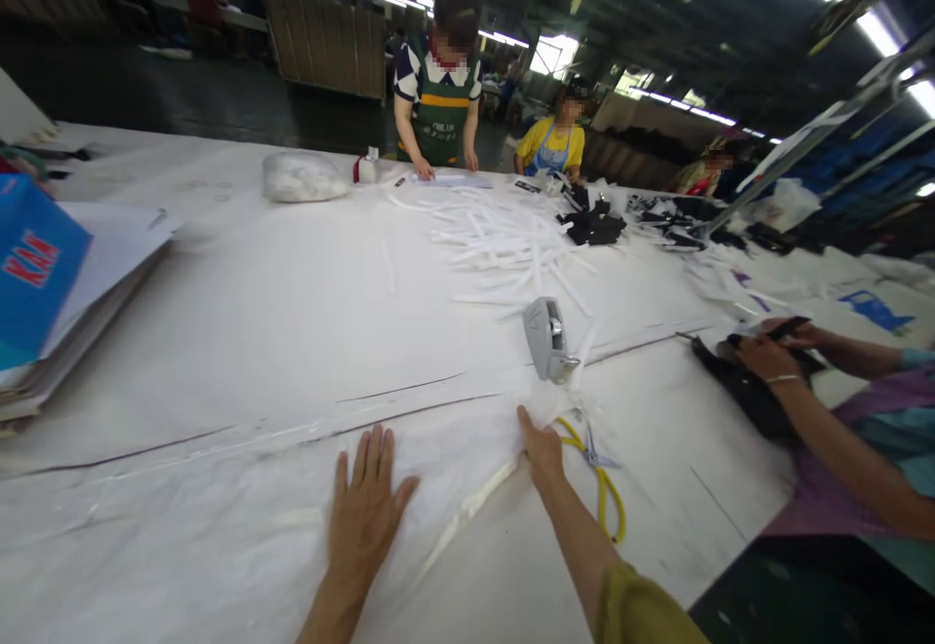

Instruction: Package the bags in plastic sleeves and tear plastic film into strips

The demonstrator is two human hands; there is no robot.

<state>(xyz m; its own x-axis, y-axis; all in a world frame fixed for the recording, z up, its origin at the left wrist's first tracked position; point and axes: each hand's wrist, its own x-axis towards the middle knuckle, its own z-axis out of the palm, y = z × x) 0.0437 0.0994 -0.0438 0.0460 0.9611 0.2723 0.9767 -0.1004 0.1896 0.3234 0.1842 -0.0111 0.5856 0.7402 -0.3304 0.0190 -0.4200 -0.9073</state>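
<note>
My left hand (365, 508) lies flat with fingers spread, pressing on a thin, whitish plastic sheet (248, 527) spread over the white table. At the sheet's right end, my right hand (542, 444) has its fingers curled at the edge and seems to grip it; its fingertips are partly hidden. Just beyond that hand stands a grey tape dispenser (544, 340). Close to its right side lie yellow-handled scissors or pliers (600, 473), with the metal jaws next to my wrist.
Many white strips (504, 235) are heaped beyond the dispenser. A blue box (36, 269) rests on stacked sheets at left. A wrapped white bundle (303, 178) lies at the far edge. One co-worker's hands (774, 357) handle black cloth at right; another person (442, 89) stands opposite.
</note>
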